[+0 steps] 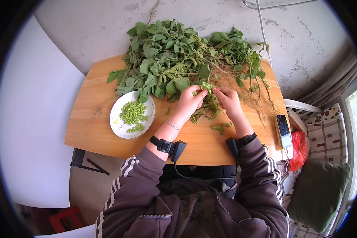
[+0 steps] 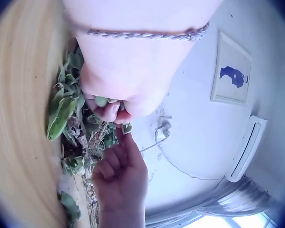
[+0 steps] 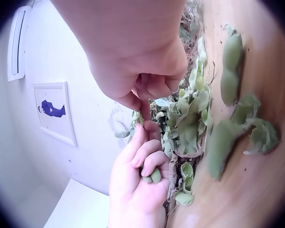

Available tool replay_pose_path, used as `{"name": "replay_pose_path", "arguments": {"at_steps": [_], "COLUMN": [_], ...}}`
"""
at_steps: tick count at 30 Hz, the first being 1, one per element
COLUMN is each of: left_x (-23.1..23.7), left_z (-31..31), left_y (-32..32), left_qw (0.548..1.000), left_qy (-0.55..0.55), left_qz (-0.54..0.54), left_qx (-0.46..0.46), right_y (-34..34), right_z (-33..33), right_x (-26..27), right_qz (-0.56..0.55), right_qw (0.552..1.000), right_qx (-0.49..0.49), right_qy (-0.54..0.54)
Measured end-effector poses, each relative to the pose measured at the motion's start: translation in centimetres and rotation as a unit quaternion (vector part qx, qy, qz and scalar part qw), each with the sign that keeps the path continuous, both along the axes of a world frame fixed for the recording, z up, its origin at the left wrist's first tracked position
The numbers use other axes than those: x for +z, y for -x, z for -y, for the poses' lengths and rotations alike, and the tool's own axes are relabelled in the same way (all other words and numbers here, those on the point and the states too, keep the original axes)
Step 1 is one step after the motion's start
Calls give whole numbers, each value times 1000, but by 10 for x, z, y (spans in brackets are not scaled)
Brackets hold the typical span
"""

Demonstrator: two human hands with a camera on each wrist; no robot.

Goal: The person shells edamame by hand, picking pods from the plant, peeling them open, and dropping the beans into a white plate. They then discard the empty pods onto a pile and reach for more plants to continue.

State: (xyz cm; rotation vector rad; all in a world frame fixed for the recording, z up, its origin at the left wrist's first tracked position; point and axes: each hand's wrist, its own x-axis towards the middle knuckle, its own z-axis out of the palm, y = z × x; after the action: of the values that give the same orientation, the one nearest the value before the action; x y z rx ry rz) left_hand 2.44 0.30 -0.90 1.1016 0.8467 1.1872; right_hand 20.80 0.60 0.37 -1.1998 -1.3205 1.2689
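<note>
My left hand (image 1: 189,102) and right hand (image 1: 229,102) meet over the table's middle, fingertips together at a green soybean pod (image 3: 141,118). Thumb and forefinger of each hand pinch this pod. Several shelled beans (image 3: 154,176) lie under the curled fingers of the left hand, against its palm. Below the hands is a small heap of pods and husks (image 1: 212,105). To the left stands a white plate (image 1: 116,110) with shelled green beans (image 1: 132,113) on it.
Uprooted soybean plants (image 1: 162,55) with leaves, pods and roots cover the table's far side. Loose pods (image 1: 217,128) lie near the right forearm. A phone (image 1: 283,131) with a cable stands at the right edge. Beyond it are a red bag (image 1: 298,150) and a cushioned seat.
</note>
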Motion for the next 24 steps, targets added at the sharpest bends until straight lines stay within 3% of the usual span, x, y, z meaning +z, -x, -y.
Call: {"name": "replay_pose_path", "arguments": {"at_steps": [8, 14, 18, 24], "left_x": [4, -1, 1, 5], "left_z": [4, 1, 3, 5], "left_y": [-2, -1, -1, -2], "left_qw": [999, 999, 999, 998], "left_qy": [33, 33, 18, 22], "left_qz": [9, 21, 13, 39], "left_qx": [31, 27, 28, 37], "right_y": [8, 6, 10, 7], "right_z": [-3, 2, 4, 3], "right_x": [-2, 0, 2, 2], "right_qz": [58, 159, 218, 166], "right_qw": [990, 962, 935, 964], "right_qx": [-99, -42, -69, -64], "right_qy": [-85, -218, -272, -197]}}
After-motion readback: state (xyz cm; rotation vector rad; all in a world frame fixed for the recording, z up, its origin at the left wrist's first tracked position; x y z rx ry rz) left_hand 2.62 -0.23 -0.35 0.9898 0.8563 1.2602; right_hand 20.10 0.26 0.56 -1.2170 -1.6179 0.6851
